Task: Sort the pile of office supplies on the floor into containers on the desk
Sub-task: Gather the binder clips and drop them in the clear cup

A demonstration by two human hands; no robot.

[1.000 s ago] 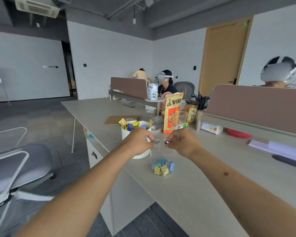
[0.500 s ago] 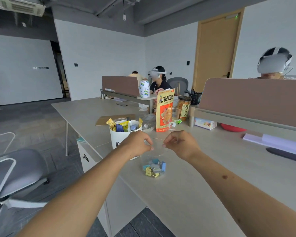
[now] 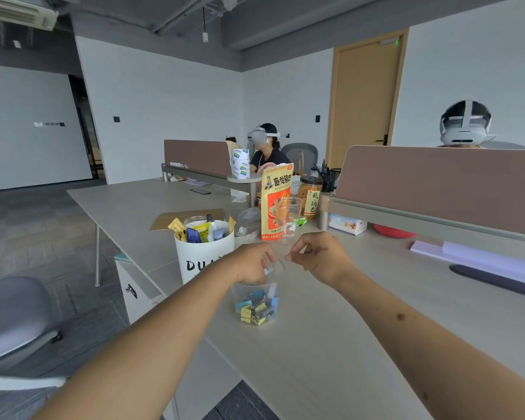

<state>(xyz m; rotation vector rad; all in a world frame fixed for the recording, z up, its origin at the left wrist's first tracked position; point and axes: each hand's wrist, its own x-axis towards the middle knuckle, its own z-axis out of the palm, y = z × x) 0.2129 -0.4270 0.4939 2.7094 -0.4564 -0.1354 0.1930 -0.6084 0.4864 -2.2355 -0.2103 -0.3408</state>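
Since half a second back, the left hand (image 3: 250, 263) has dropped onto the mouth of the clear cup (image 3: 240, 291). The right hand (image 3: 320, 257) has eased off to the cup's far-right side, above its rim.

Left fingers curl down over the rim, with a pale-blue clip (image 3: 268, 270) at their tips, just over the mouth. Cannot tell if it is pinched or already let go. Right fingers are loosely curled, thumb near forefinger, nothing visible between them, so it reads as released.

The binder clips (image 3: 255, 310), blue, yellow and grey, are heaped in the cup's bottom. The cup stands on the worktop (image 3: 331, 344), close to its front edge. The white tub (image 3: 205, 256), stuffed with sachets, is just left of the cup and slightly behind it. The snack bag (image 3: 276, 201) stands further behind the cup. The floor pile is not in view.

Likely step: dropping this clip in with its kind. To do it well:
- Keep the fingertips inside the rim line and release straight down, so the clip does not glance off the edge.
- The cup looks like thin, light plastic, so a hand leaning on its rim could tip it; go light.
- The right hand is near enough to steady the cup's right wall if needed.
- The cup is near the worktop edge, so lift the left hand straight up rather than dragging it toward the body.
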